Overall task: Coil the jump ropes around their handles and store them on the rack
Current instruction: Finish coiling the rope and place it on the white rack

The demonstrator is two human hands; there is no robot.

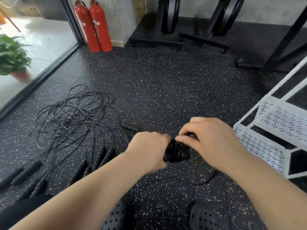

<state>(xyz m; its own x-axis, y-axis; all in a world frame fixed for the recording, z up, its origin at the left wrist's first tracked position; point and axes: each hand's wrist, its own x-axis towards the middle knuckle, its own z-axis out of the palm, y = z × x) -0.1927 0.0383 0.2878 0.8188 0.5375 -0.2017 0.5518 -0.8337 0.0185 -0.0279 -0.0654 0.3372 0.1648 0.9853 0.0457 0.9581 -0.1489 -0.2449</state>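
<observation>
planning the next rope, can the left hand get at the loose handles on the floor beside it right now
Probably not yet: the left hand is busy gripping the coiled bundle. The loose handles lie uncovered just to its left, so nothing else seems in the way.

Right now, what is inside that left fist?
Black jump rope handles stick out of the left hand, which grips them; the right hand pinches their top end. A cord trails onto the floor. The hands hide how much cord is wound on.
</observation>
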